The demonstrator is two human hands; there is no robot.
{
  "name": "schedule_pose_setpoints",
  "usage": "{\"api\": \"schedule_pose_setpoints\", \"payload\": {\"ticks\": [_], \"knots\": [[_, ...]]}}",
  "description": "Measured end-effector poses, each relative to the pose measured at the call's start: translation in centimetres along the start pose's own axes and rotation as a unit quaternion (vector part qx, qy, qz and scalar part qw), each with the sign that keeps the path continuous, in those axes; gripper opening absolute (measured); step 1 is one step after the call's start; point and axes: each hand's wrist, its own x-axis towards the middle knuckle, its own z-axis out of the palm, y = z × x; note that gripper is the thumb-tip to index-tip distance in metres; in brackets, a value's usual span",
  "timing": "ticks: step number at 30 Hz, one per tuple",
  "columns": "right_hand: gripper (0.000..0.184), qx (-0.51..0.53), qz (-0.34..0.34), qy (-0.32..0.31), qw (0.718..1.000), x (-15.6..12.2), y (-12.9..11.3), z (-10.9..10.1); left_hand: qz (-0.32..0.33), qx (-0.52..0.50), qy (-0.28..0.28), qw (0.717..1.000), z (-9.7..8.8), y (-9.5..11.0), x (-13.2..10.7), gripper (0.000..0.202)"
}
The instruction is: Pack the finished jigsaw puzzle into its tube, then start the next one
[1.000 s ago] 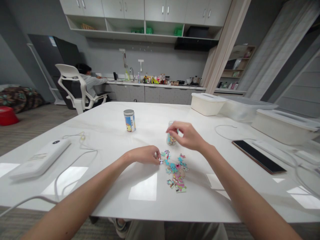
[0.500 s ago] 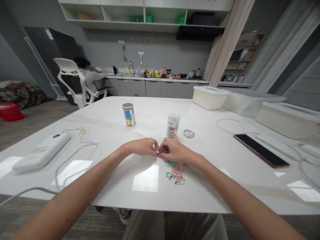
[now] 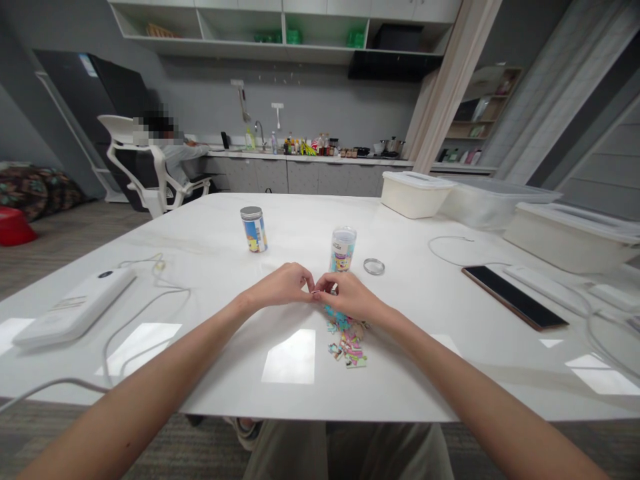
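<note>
At the tabletop's (image 3: 280, 220) left edge lies a flat white box (image 3: 75, 310), and a pale cable (image 3: 145, 313) loops from it toward the near edge. Behind that corner, off the tabletop, a person (image 3: 173, 157) sits in a white chair (image 3: 135, 167) facing the kitchen counter.

Toward the middle, a closed jar (image 3: 253, 229) with a metal cap and a blue label stands upright, well apart from the hands.

The left hand (image 3: 280, 287) rests near the centre of the tabletop with its fingers curled in and thumb and forefinger pressed together. Their tips meet those of the right hand (image 3: 351, 301), which is curled the same way. Both pinch one small puzzle piece (image 3: 316, 292) between them, just above the surface. So little of it shows that I cannot tell its picture.

Below the right hand, toward the near edge, loose puzzle pieces (image 3: 347, 340) lie in a small colourful heap, partly covered by that hand.

Just beyond the right hand stands an open clear jar (image 3: 343, 249), upright, with colour showing inside. Its round lid (image 3: 374, 267) lies flat just beside it on the right.

Further right a thin white cord (image 3: 447, 241) curls across the surface, and a dark phone (image 3: 515, 307) lies flat, angled toward the right edge. Along the far right edge sit three lidded tubs: a white one (image 3: 415, 195), a clear one (image 3: 500, 203) and another white one (image 3: 570, 241).
</note>
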Motion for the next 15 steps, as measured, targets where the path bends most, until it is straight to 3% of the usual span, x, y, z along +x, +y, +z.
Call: {"api": "schedule_pose_setpoints", "payload": {"ticks": [4, 7, 10, 15], "knots": [[0.008, 0.000, -0.030, 0.138, 0.990, 0.1, -0.7, -1.3, -0.020, -0.046, 0.051, 0.997, -0.1, 0.2, 0.0, 0.048], [0.012, -0.015, -0.078, 0.295, 0.952, 0.6, -1.1, -3.4, -0.015, -0.054, 0.068, 0.996, 0.0, 0.6, -0.1, 0.048], [0.016, -0.052, -0.084, 0.386, 0.917, 1.5, -0.6, -5.5, -0.006, -0.039, 0.076, 0.996, 0.5, 0.9, -0.1, 0.038], [0.011, -0.121, -0.075, 0.375, 0.916, 2.9, 1.2, -6.8, -0.004, -0.027, 0.057, 0.998, 1.3, 1.0, 0.0, 0.035]]}}
